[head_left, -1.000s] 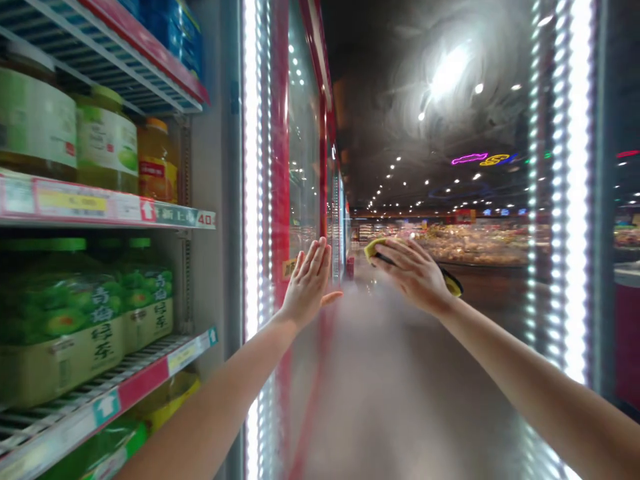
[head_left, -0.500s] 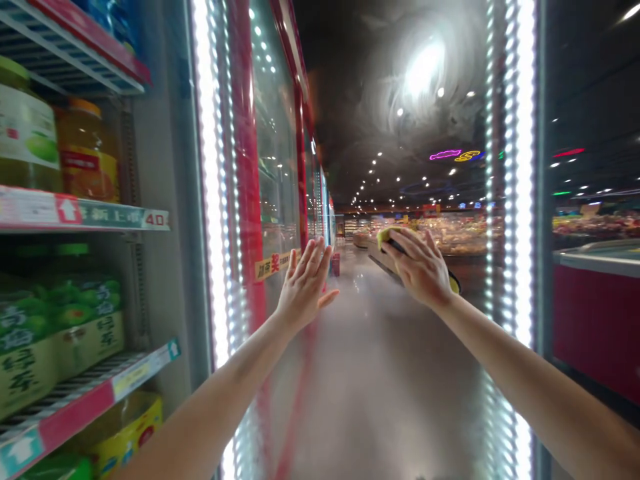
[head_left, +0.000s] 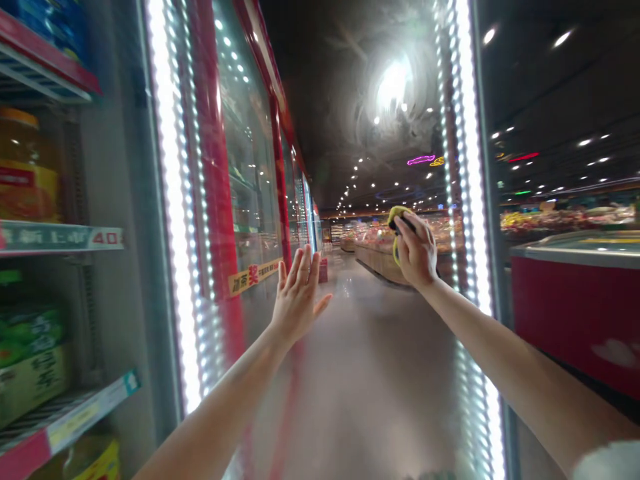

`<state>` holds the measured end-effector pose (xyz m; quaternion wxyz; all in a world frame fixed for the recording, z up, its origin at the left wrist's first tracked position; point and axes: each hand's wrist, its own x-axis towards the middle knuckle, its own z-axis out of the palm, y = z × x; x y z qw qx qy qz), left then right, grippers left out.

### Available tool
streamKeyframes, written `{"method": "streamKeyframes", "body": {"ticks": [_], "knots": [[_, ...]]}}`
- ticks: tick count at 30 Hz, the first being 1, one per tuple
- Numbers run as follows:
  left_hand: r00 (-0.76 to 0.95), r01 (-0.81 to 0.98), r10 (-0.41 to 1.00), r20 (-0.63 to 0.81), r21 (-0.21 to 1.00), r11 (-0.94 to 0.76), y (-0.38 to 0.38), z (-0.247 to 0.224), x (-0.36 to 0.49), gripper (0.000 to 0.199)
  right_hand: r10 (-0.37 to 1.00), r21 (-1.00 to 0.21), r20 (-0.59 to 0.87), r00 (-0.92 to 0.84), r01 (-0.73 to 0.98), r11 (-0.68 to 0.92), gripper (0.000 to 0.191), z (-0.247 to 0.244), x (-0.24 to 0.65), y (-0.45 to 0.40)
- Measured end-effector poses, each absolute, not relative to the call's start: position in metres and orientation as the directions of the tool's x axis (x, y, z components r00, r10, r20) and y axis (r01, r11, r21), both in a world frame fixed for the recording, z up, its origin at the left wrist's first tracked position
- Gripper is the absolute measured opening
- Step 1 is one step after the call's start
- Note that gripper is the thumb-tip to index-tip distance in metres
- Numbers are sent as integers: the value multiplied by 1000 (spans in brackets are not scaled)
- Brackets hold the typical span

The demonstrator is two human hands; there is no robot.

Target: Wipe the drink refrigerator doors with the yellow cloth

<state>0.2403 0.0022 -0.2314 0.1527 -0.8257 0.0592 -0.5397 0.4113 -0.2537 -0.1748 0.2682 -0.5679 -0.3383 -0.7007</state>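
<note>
Comprises one glass door (head_left: 357,100), bright light strips (head_left: 171,167) along left and right sides, swirled glare near the top. Shows left hand (head_left: 295,300) at the door's middle, palm toward the glass, fingers straight and close together, thumb spread, gripping nothing. Shows right hand (head_left: 419,257) at the door's right part, fingers bent and closed over one yellow-and-black pad (head_left: 399,211), held up toward the glass; cannot tell how much pad lies under the palm. Includes, left of the door, one orange-capped bottle (head_left: 25,173) above a green pack (head_left: 33,357); right of the door, one red freezer (head_left: 575,307); beyond it, yellow sticker (head_left: 253,277), long counter (head_left: 387,260), pale floor (head_left: 360,360).
</note>
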Motion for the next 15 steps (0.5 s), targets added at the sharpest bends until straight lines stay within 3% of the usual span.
{"method": "streamKeyframes", "body": {"ticks": [1, 3, 6, 8, 10, 12, 15], "knots": [[411, 70, -259, 874, -313, -947, 3, -231, 241, 105, -84, 91, 979, -186, 767, -635, 49, -159, 414, -247], [408, 74, -249, 878, -304, -950, 2, -231, 243, 105, -98, 61, 982, -159, 771, -634, 49, -136, 411, -226], [375, 77, -232, 898, -279, -957, -4, -233, 246, 105, 141, 229, 973, -181, 779, -583, 50, -144, 391, -205], [354, 77, -226, 908, -268, -960, -10, -233, 248, 103, 371, 406, 899, -234, 764, -502, 49, -175, 381, -212], [357, 64, -238, 903, -278, -958, -17, -233, 250, 101, 505, 518, 819, -274, 733, -442, 44, -211, 383, -236], [378, 39, -269, 886, -306, -951, -22, -231, 251, 100, 484, 515, 830, -276, 712, -477, 41, -234, 397, -266], [403, 8, -302, 864, -333, -943, -29, -227, 256, 101, 241, 307, 950, -197, 723, -619, 40, -227, 422, -292]]}}
